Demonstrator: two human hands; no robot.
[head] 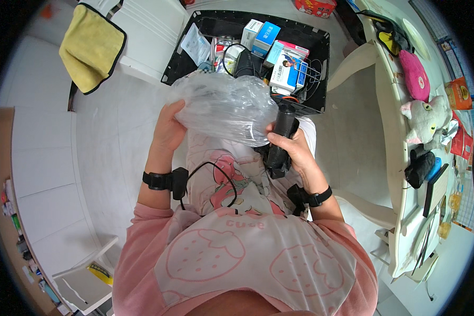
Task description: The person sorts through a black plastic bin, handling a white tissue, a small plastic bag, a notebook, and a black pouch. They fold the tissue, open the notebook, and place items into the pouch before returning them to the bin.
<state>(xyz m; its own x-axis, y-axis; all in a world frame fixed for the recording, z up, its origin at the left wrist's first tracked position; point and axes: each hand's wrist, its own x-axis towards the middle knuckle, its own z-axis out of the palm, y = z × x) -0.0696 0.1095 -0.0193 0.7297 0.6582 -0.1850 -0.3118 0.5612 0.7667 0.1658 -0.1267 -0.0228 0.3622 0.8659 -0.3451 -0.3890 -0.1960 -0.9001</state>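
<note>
A bunched clear plastic bag spreads over my lap, and its left end is gripped by my left hand. In my right hand is a roll of black plastic bags, tilted nearly upright with loose plastic at its lower end. My right thumb lies across the roll, close to the clear bag's right edge. Just beyond the clear bag stands a black plastic crate. It holds several medicine boxes, among them a blue and white box, plus a black cable and a wire rack.
At right, a white table carries a grey cat plush, a pink plush item and chopsticks. A yellow cloth hangs over a white chair at upper left. An open drawer juts out at lower left.
</note>
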